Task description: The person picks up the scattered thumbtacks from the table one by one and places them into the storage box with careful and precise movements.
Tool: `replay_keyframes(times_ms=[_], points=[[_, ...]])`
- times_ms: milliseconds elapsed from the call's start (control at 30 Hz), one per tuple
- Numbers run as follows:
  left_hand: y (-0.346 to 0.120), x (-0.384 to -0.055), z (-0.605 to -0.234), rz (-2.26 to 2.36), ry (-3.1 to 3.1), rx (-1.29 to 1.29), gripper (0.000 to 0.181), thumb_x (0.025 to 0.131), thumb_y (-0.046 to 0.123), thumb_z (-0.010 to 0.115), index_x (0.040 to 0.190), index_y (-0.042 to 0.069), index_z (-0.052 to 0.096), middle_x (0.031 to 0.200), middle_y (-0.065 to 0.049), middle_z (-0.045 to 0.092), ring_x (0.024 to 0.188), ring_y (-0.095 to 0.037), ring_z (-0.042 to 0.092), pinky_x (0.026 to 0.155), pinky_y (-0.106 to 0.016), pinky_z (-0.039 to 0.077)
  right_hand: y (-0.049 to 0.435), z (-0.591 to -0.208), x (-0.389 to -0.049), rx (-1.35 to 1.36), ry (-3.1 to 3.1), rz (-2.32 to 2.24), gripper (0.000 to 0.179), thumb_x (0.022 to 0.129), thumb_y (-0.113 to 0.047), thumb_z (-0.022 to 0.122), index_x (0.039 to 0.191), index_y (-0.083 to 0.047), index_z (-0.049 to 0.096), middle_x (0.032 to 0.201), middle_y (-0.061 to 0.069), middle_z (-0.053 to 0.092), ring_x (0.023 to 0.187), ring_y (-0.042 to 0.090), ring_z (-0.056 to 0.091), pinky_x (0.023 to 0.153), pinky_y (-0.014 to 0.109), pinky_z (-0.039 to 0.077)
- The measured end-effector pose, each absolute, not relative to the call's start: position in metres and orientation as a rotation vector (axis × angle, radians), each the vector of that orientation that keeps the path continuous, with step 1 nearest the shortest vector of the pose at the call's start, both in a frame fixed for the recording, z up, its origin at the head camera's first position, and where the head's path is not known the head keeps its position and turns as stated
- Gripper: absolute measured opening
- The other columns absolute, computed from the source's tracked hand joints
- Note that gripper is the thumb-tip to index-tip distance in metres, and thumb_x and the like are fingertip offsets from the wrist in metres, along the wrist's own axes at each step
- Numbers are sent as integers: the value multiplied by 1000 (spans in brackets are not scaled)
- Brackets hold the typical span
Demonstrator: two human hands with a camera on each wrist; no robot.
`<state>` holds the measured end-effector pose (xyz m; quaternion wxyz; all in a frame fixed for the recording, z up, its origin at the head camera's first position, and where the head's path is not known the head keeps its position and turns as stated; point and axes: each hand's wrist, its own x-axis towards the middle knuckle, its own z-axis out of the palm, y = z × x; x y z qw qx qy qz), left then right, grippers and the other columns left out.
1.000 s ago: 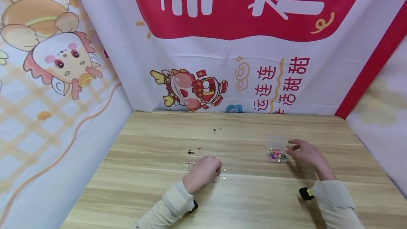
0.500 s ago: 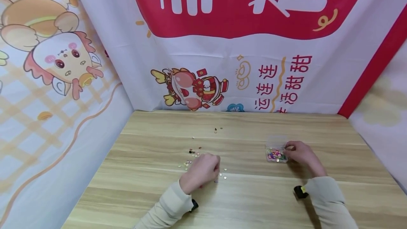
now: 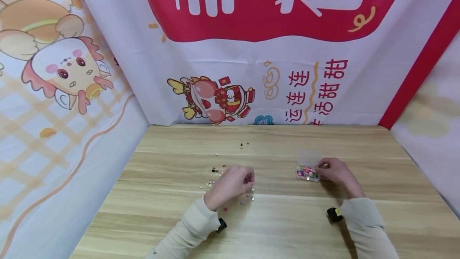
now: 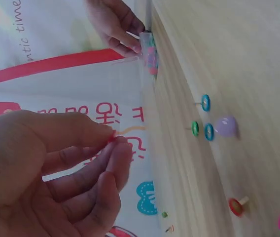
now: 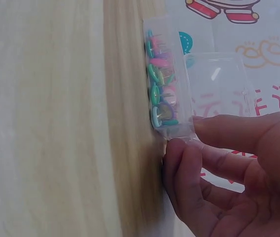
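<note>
Thumbtacks [image 4: 206, 102] in several colors lie scattered on a wood-grain tabletop [image 3: 287, 227] to the left of a clear plastic box [image 5: 178, 131], whose transparent lid [image 5: 219, 81] stands raised along its far side. Well to the left of the box, a person's left hand [image 3: 231, 183] is poised above the tabletop, thumb and index finger pinching a tiny red piece [image 4: 112, 137], probably another tack, though most of it is hidden. At the box's right end, the right hand [image 3: 338, 171] pinches the corner between thumb and fingers. The box, loaded with more tacks, looks light, rigid and smooth, likely to slide if nudged, so its end wall seems the sound place to hold. Each tack should be light and hard, slick on the cap and sharp at the point; the cap's rim is the safer grip. Only the left wrist view shows the red piece and the metal points rising from loose caps; the right wrist view details the tacks packed inside, while the head view alone takes in the whole spread, including a dark speck [image 3: 241, 144] farther back than the box.
</note>
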<state>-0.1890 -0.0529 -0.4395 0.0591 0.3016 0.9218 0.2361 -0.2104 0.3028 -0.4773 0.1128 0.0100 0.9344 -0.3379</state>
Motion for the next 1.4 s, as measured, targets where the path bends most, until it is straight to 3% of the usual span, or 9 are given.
replay_keyframes(times_ms=[200,600,1400], points=[[-29,-199,-433,798,2695,973,7,90,11,71,86,15,67,79,7,67,69,1,57,64,-13,49,301,-476,-208,13,2764,-1032,23,93,-19,65,101,3,67,86,13,69,70,16,62,66,29,49],[20,-213,-428,817,2698,1073,2,90,11,71,90,9,72,82,3,70,69,0,58,64,-10,48,301,-482,-206,123,2726,-1081,25,94,-19,63,106,3,65,88,13,65,72,17,60,65,28,49],[71,-234,-448,842,2686,1011,8,85,6,74,84,12,70,75,6,65,63,-2,54,58,-12,45,299,-481,-204,112,2725,-1086,22,94,-19,64,103,0,67,89,11,66,76,19,60,66,30,48]])
